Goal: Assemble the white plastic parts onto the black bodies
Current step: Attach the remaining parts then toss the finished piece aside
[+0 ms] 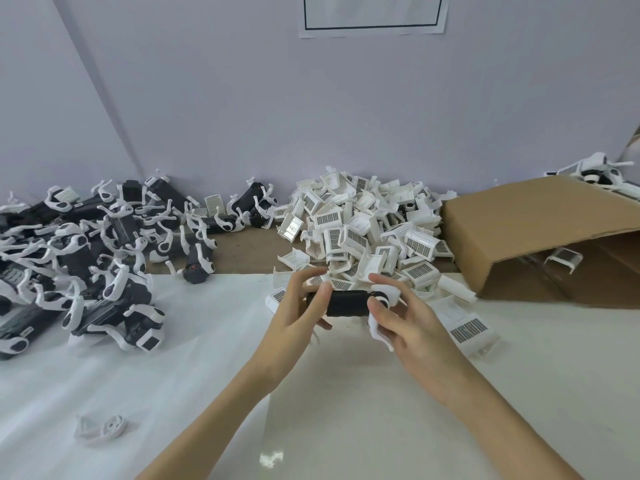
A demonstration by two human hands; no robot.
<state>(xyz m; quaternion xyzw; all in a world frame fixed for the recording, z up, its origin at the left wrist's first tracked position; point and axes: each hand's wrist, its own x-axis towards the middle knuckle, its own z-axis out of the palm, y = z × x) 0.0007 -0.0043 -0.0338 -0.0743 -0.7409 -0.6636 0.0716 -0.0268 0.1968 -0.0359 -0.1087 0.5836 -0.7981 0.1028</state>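
Here you held one black body (347, 302) crosswise above the desk (194, 368), just in front of the heap of white parts (367, 230). Your left hand (300, 311) gripped the body's left end, thumb on the near side and fingers curled over the top, pinching it. Your right hand (403, 318) gripped the right end, where a white piece with a round dark lens (384, 295) sat on the body; its thumb pressed near that piece, and its fingers curled round a white arm (375, 329) hanging below the body. Whether a loose white part lay under your left fingers could not be told.

The white parts, many with dark grid faces, lay piled against the back wall (311, 109) and spilled forward onto the white sheet, some just beside your hands. To the left, well apart from them, lay a pile of bodies (86, 251) with curved white arms already fitted. A cardboard box (540, 230) lay on its side at the right, its open mouth facing the near right, with one white part (562, 259) inside. Behind the box rested another white assembly (595, 171). A small white wheel piece (104, 427) lay alone at the near left. A paper notice (374, 15) hung on the wall above.
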